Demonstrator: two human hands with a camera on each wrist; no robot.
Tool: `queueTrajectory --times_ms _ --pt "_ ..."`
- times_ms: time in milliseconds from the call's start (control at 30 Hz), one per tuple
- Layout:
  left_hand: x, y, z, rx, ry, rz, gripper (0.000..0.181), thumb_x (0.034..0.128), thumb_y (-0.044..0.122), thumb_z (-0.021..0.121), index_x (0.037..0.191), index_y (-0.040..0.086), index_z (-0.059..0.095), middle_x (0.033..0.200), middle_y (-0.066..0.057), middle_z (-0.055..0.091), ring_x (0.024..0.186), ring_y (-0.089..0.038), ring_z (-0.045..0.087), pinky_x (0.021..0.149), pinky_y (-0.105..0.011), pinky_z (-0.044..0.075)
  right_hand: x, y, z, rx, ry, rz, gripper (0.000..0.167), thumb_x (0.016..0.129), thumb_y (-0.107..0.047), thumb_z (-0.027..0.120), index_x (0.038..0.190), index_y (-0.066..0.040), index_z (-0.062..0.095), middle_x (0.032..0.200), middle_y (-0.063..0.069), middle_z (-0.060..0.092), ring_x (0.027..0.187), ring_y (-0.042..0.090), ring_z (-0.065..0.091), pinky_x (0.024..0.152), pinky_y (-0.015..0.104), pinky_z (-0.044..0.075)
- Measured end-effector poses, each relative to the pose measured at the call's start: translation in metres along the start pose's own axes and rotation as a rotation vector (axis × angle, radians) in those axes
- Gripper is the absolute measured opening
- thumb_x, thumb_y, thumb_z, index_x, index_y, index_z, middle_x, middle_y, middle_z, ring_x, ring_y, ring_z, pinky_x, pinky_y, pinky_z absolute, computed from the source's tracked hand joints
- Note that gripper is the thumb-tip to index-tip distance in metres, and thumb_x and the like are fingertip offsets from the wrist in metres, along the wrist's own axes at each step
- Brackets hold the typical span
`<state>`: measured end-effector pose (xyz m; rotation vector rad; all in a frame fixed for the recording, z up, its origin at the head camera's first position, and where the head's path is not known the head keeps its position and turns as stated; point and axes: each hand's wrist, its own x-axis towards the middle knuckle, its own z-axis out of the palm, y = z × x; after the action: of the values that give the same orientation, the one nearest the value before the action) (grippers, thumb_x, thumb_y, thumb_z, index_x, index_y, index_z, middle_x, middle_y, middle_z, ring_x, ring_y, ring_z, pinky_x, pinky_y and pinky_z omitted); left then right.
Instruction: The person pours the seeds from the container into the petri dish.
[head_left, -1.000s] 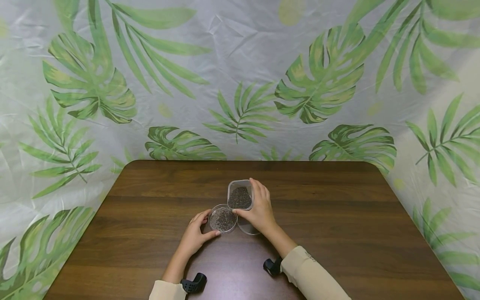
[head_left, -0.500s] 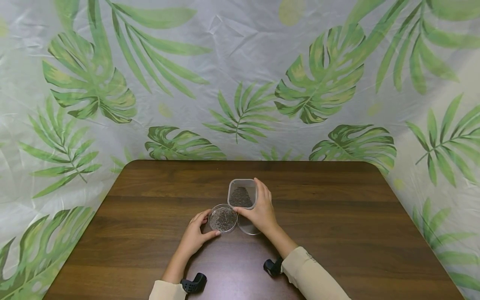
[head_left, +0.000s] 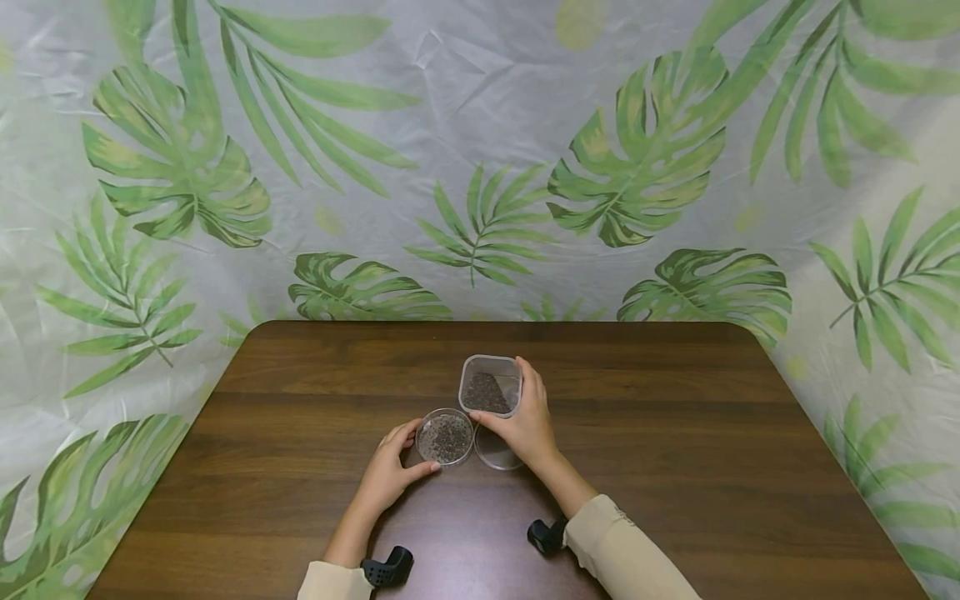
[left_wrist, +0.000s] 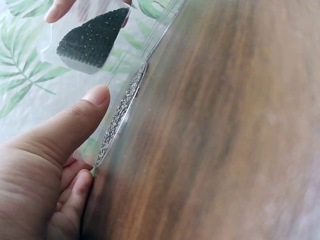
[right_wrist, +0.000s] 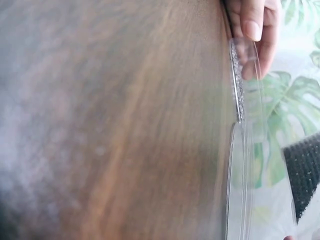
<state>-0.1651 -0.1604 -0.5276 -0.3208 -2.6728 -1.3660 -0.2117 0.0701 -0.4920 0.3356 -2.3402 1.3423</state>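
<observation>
Nearest you: pale sleeves (head_left: 335, 581), black wrist cameras (head_left: 387, 567) at cuffs. Your left hand (head_left: 390, 471) grasps round dish (head_left: 446, 410) between thumb and fingers; dish flat on table (head_left: 675, 467), dark grains (head_left: 447, 438) spread inside. Second dish (head_left: 495, 452) just right of it, partly hidden under your right hand (head_left: 529, 425). That hand grips square tub (head_left: 492, 365) by its side; tub raised, tilted, grains heaped toward one side. Beyond table: leaf-print backdrop (head_left: 487, 108).
</observation>
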Motion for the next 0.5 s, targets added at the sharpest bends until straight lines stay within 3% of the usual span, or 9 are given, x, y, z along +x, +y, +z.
queueTrajectory --times_ms 200,500 --pt "0.0003 0.0002 0.0 0.0 0.0 -0.006 0.074 0.0662 0.028 0.08 0.128 0.004 0.048 0.121 -0.011 0.05 0.102 -0.026 0.052 0.088 -0.039 0.042 -0.0007 0.0007 -0.002 0.054 0.02 0.014 0.103 0.057 -0.046 0.081 0.137 -0.007 0.028 0.132 0.012 0.036 0.117 0.026 0.036 0.094 0.048 0.034" --pt "0.0005 -0.0006 0.0005 0.005 0.004 0.009 0.074 0.0663 0.029 0.08 0.128 0.003 0.047 0.12 -0.011 0.051 0.102 -0.026 0.053 0.088 -0.039 0.042 -0.0015 0.0063 -0.0045 0.108 0.056 0.01 0.102 0.056 -0.042 0.083 0.137 -0.01 0.028 0.125 0.012 0.04 0.111 0.029 0.042 0.092 0.043 0.036"
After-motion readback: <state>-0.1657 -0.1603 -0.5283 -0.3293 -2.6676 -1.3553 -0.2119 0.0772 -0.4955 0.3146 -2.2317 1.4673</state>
